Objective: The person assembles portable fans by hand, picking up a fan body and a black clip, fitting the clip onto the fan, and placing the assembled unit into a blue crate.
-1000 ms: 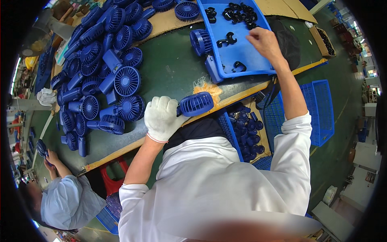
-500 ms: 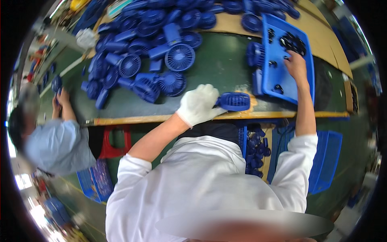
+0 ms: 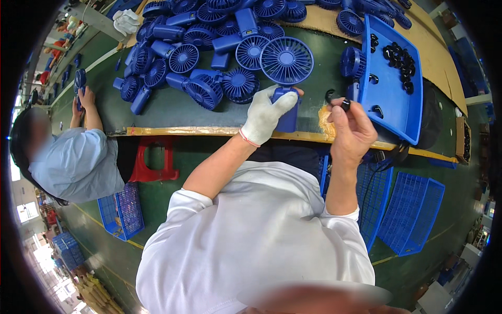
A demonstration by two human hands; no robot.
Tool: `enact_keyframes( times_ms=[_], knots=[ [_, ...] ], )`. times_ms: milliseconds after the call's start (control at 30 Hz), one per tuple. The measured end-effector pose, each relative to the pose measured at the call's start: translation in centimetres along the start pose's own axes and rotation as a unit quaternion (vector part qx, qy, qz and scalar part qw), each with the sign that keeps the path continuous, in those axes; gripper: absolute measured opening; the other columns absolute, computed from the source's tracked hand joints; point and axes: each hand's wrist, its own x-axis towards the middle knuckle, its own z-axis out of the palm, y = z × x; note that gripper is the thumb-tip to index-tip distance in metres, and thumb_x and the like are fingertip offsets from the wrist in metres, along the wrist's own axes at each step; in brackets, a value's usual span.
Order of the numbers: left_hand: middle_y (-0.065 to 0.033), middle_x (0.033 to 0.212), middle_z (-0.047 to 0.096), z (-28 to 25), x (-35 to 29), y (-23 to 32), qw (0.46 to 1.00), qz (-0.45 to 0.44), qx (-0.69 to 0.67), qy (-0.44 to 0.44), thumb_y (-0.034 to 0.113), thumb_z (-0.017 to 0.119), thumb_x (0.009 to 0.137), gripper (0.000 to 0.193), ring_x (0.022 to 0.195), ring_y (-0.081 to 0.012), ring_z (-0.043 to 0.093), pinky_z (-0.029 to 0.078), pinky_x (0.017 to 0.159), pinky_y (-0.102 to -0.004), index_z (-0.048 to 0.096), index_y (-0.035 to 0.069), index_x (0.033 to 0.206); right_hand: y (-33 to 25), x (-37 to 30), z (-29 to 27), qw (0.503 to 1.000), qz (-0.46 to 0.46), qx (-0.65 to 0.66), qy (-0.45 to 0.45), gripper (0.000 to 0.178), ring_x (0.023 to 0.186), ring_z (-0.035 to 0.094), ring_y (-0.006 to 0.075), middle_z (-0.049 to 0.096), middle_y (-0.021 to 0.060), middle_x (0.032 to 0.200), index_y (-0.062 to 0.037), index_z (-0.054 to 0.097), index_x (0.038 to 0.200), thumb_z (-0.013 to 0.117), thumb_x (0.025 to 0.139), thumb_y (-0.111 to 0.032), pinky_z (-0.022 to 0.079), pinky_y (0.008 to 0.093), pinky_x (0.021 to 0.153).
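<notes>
My left hand (image 3: 265, 114), in a white glove, is closed round the handle of a blue handheld fan (image 3: 286, 60), whose round grille points away from me above the table edge. Bare and raised to the right of it, my right hand (image 3: 353, 128) pinches a small black curved part (image 3: 345, 105) between thumb and fingers. Beyond that hand stands a blue tray (image 3: 389, 107) with several more black parts (image 3: 400, 60) in it. Another blue fan (image 3: 353, 63) leans against the tray's left side. A yellowish cloth-like patch (image 3: 327, 123) lies by the table edge.
Many blue fans (image 3: 198, 39) are heaped across the far left of the green table (image 3: 308, 57). At the left a person (image 3: 76, 154) in a light blue shirt holds a similar fan. Blue crates (image 3: 410, 214) and a red stool (image 3: 157, 162) stand below the table.
My right hand has come out of the tray toward me with a black part in it. My left hand has lifted the fan and turned its grille upright.
</notes>
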Motion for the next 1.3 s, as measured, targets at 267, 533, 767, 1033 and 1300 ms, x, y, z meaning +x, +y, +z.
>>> enact_keyframes(
  times_ms=[267, 533, 767, 1033, 1300],
  knots=[
    [-0.0080, 0.072, 0.066, 0.1, -2.5, 2.3, 0.997, 0.077, 0.023, -0.020, 0.034, 0.059, 0.090, 0.036, 0.063, -0.0127, 0.059, 0.048, 0.059, -0.0293, 0.066, -0.001, 0.091, 0.0, -3.0, 4.2, 0.981, 0.126, 0.147, -0.010, 0.013, 0.069, 0.065, 0.0168, 0.055, 0.0111, 0.099, 0.0107, 0.064, 0.094, 0.070, 0.084, 0.004, 0.054, 0.0249, 0.051],
    [-0.0175, 0.065, 0.064, 0.3, -2.2, 2.4, 0.957, 0.073, 0.280, -0.012, 0.035, 0.072, 0.075, 0.035, 0.058, -0.0298, 0.063, 0.049, 0.056, -0.0345, 0.068, 0.000, 0.077, 2.6, -3.2, 3.4, 0.981, 0.156, 0.111, 0.009, 0.024, 0.062, 0.044, 0.0052, 0.052, 0.0006, 0.084, 0.0035, 0.062, 0.079, 0.060, 0.097, -0.012, 0.034, 0.0201, 0.049],
    [-0.0185, 0.067, 0.065, 0.1, -1.7, 1.0, 0.969, 0.037, 0.244, -0.010, 0.033, 0.070, 0.076, 0.035, 0.062, -0.0299, 0.066, 0.050, 0.059, -0.0355, 0.069, -0.002, 0.078, 5.8, -3.3, 3.0, 0.972, 0.224, 0.057, -0.044, 0.051, 0.073, 0.046, 0.0071, 0.051, -0.0007, 0.078, -0.0007, 0.059, 0.091, 0.040, 0.103, -0.047, 0.037, 0.0228, 0.068],
    [-0.0126, 0.064, 0.064, 0.0, -2.1, 1.4, 0.989, -0.045, 0.107, -0.093, 0.039, 0.033, 0.101, 0.047, 0.058, -0.0232, 0.064, 0.050, 0.057, -0.0354, 0.057, 0.000, 0.089, 4.3, -1.3, 3.7, 0.926, 0.355, 0.114, -0.066, 0.045, 0.040, 0.043, 0.0057, 0.061, 0.0024, 0.068, -0.0014, 0.067, 0.100, 0.055, 0.095, -0.044, 0.030, 0.0207, 0.035],
    [-0.0166, 0.075, 0.064, 0.9, -1.6, 0.6, 0.977, 0.018, 0.186, -0.099, 0.033, 0.028, 0.104, 0.046, 0.065, -0.0282, 0.064, 0.049, 0.058, -0.0393, 0.056, 0.001, 0.086, 1.6, -0.1, 3.0, 0.975, 0.046, -0.198, -0.088, 0.032, 0.086, 0.065, 0.0190, 0.069, 0.0106, 0.095, 0.0020, 0.066, 0.101, 0.076, 0.073, -0.010, 0.051, 0.0324, 0.078]
  ],
)
